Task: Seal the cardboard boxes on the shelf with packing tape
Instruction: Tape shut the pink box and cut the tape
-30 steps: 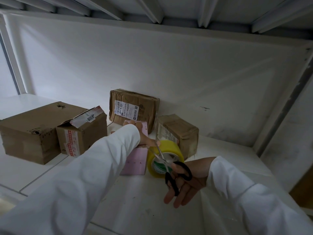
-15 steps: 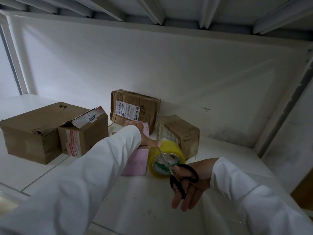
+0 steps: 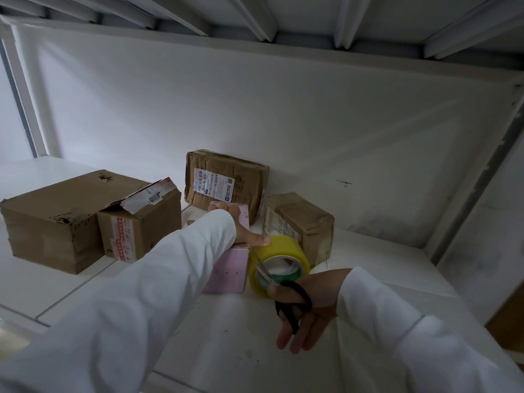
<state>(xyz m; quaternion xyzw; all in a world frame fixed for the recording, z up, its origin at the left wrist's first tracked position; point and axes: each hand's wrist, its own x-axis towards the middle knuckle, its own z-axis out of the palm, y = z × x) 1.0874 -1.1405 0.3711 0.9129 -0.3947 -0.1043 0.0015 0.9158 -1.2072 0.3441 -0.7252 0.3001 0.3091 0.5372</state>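
A small pink box (image 3: 226, 272) stands on the white shelf (image 3: 382, 268). My left hand (image 3: 245, 231) rests on top of it, thumb reaching toward the yellow tape roll (image 3: 283, 251) that stands right beside the box. My right hand (image 3: 304, 316) holds black-handled scissors (image 3: 292, 303), thumb and a finger through the loops. Their blades (image 3: 259, 268) point up-left, across the front of the roll, near the gap between box and roll. Whether a tape strip runs there is unclear.
Several brown cardboard boxes stand behind: a large one (image 3: 54, 217) at left, one with a lifted flap (image 3: 141, 222) next to it, a labelled one (image 3: 224, 182) against the back wall, another (image 3: 300, 222) behind the roll. An upper shelf hangs overhead.
My right hand with the scissors has shifted slightly right and down while the blades stay at the tape roll. The left hand stays on the pink box.
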